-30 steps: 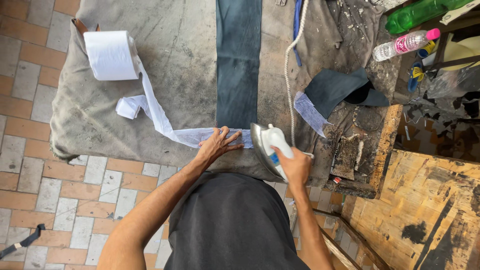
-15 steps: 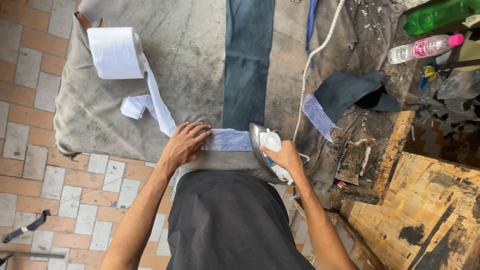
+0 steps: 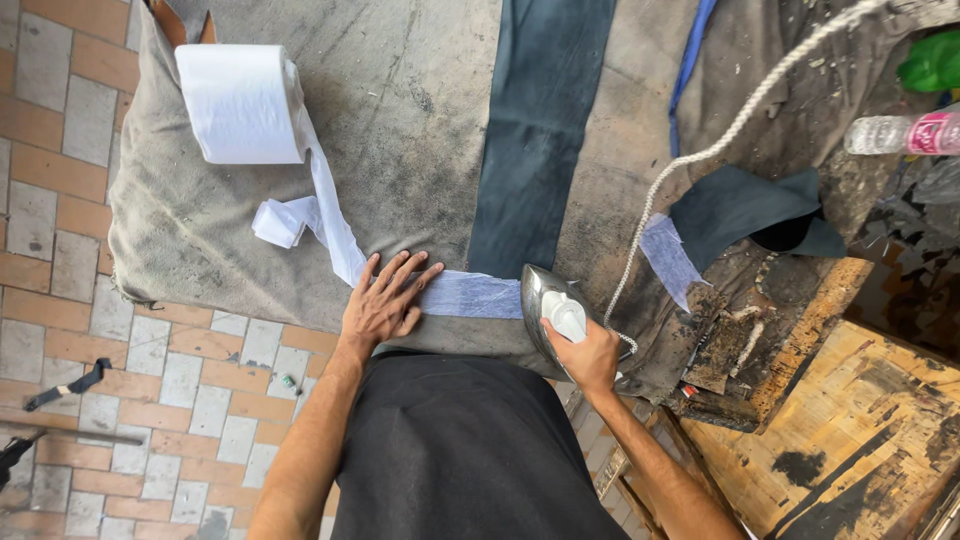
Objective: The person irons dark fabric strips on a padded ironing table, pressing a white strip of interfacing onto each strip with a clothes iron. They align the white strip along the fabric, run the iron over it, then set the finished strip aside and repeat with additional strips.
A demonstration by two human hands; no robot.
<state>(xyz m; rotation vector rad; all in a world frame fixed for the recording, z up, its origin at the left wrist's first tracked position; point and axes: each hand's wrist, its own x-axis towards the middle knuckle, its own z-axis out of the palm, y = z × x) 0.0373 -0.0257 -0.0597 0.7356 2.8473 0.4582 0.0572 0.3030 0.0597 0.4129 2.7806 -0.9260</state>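
Grey, stained cloth (image 3: 400, 110) covers the worktop, and a long dark strip of fabric (image 3: 540, 130) runs down it toward the person. Across the strip's near end lies a pale tape (image 3: 470, 295), which trails left and up to a white roll (image 3: 240, 103) standing near the cloth's far left corner — a loose fold of the same tape (image 3: 280, 222) sits just below the roll. The left hand (image 3: 385, 300) lies flat and spread, fingers open, pressing on the tape just left of the dark strip. The right hand (image 3: 585, 355) is clenched round the white handle of an iron (image 3: 550, 310), whose metal sole stands tilted at the tape's right end, touching or just beside it. A braided cord (image 3: 700, 150) rises from the iron toward the top right. Right of the cord lies a dark scrap (image 3: 740, 205) with a pale tape piece (image 3: 668, 258) on its edge. A plastic bottle (image 3: 900, 133) lies at the far right — beyond it, charred wood (image 3: 850, 400)
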